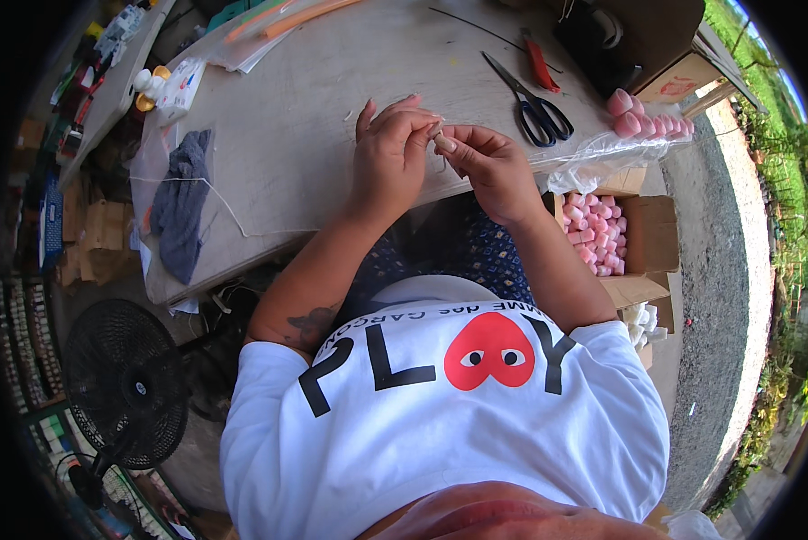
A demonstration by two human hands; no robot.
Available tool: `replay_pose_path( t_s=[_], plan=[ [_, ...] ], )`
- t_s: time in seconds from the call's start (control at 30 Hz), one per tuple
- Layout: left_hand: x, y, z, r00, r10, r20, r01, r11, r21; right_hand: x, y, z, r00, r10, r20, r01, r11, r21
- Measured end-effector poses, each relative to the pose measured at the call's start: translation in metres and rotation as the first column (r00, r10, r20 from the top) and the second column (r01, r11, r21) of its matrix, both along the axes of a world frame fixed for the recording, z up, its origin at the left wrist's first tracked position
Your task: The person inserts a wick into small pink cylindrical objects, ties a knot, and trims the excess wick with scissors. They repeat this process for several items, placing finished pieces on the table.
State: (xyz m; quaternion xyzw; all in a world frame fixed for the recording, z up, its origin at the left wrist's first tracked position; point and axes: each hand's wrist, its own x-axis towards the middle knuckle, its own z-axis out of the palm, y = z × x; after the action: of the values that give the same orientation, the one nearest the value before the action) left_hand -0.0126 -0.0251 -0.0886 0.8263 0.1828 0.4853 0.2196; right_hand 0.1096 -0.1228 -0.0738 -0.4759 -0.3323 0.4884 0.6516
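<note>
Both hands are meeting over the near edge of the wooden worktable (314, 153), fingertips pinched together on one tiny pale piece (438, 137). The left hand (390, 153) is closing its thumb and forefinger on that piece from the left, the other fingers fanning upward. The right hand (487, 166) is curling in from the right, its thumb and fingertips pressing on the same spot; what the small piece is cannot be told, since the fingers are covering most of it. A thin thread (443, 162) seems to be hanging just below the pinch.

Beyond the grip and to its right, black-handled scissors (532, 103) are lying on the table, with a red-handled tool (540, 65) just past them. Further right of the grip, a row of pink rolls (649, 121) is sitting on clear plastic sheeting (602, 148) at the table's end. Below and right of the hands, off the table, an open cardboard box (647, 234) is holding many more small pink pieces (595, 236). Well to the left of the grip, a dark grey cloth (180, 207) is lying on the table, a white string (224, 202) crossing beside it. Lower left, on the ground, a black fan (125, 382) is standing.
</note>
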Motion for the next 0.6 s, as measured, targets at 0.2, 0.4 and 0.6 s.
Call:
replay_pose_path(
  t_s=[0.2, 0.4, 0.6],
  plan=[
    [-0.001, -0.005, 0.001, 0.985, -0.136, 0.104, 0.149, 0.979, -0.137, 0.002, 0.002, -0.012, 0.942, -0.172, 0.289, 0.148, 0.984, 0.103],
    [-0.003, -0.028, 0.012, 0.851, -0.378, 0.364, 0.449, 0.164, -0.879, 0.005, 0.004, -0.016, 0.795, -0.319, 0.516, 0.232, 0.946, 0.227],
    [-0.011, -0.013, 0.013, 0.966, -0.229, -0.119, 0.110, 0.784, -0.611, 0.008, -0.001, -0.008, 0.534, -0.423, 0.732, 0.269, 0.906, 0.327]
  ],
)
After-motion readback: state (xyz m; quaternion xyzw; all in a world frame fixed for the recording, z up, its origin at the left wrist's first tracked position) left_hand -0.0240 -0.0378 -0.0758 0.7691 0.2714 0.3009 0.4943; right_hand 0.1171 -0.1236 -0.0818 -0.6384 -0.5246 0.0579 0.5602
